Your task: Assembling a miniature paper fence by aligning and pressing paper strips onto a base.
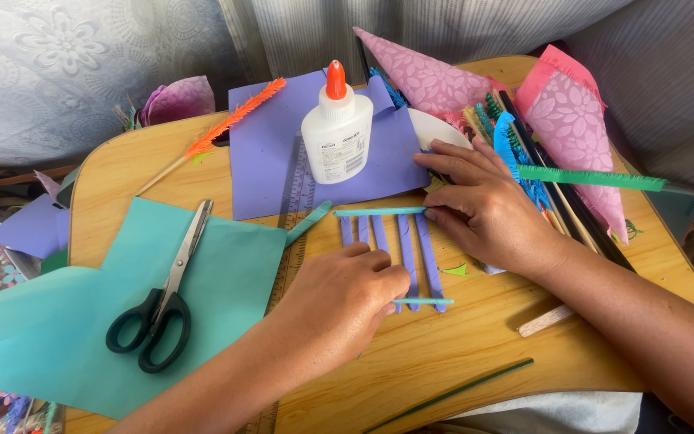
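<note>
Head view: left hand (345, 299) pinches thin teal strip (423, 301), right hand (483, 210) presses flat on upper teal strip (379, 211) across purple paper strips (407, 249), partly hidden

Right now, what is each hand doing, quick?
Left hand: curled, fingers pressing the lower teal strip onto the purple strips.
Right hand: fingers pressing down the upper teal strip; not gripping it.

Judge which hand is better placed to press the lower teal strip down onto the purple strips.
Left, probably. The left hand already rests at the lower teal strip, fingertips touching its end. The right hand is busy pinning the upper teal strip across the purple strips.
</note>
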